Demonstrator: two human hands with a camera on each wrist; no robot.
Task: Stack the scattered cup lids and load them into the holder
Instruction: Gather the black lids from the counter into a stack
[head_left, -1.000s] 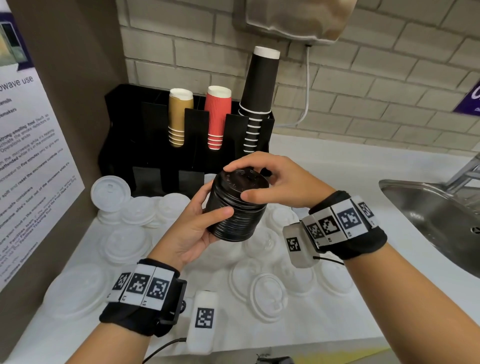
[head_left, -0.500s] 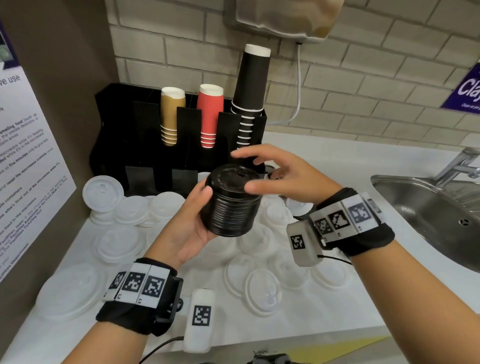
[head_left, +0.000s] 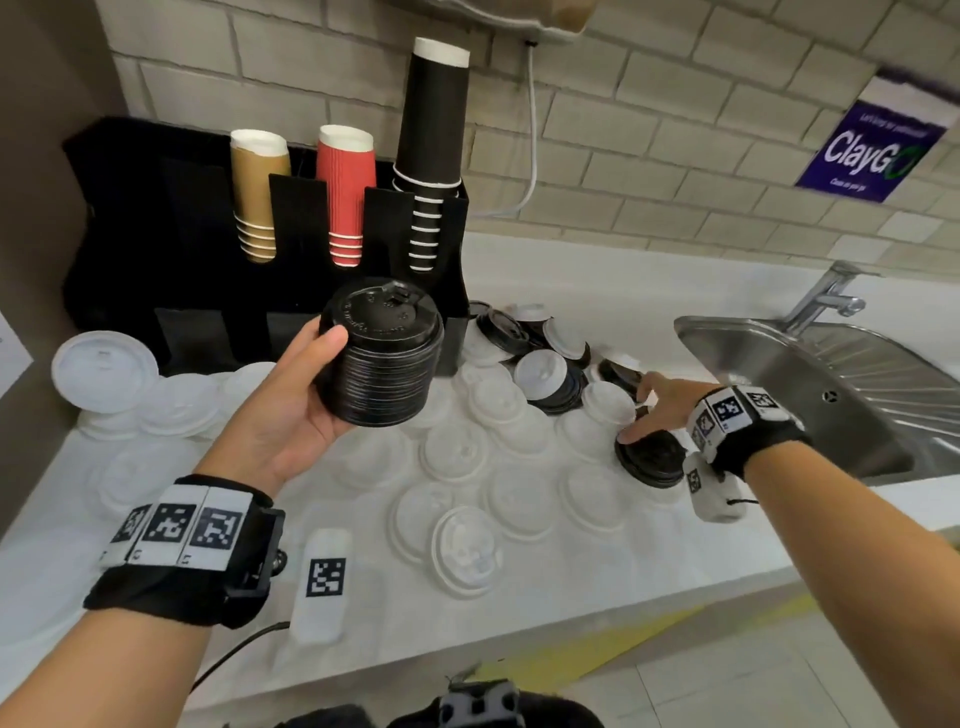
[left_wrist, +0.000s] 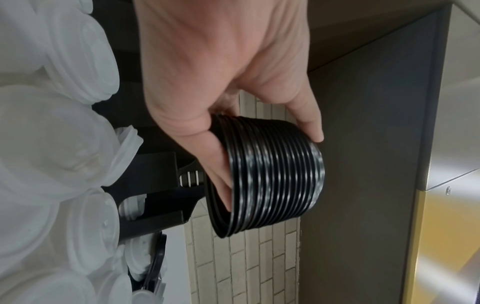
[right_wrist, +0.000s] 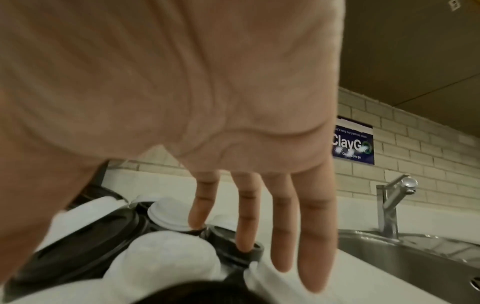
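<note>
Meanwhile left hand (head_left: 291, 400) cradles black lid stack (head_left: 382, 358); right hand (head_left: 657, 408) reaches flat.

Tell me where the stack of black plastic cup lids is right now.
In the head view the stack of black plastic cup lids sits centre-left, gripped by the left hand above the scattered white lids, just in front of the black cup holder.

Steel sink (head_left: 831, 374), tap (head_left: 826, 296), purple sign (head_left: 878, 150)

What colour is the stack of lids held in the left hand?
Black. The stack of lids in the left hand shows best in the head view.
</note>
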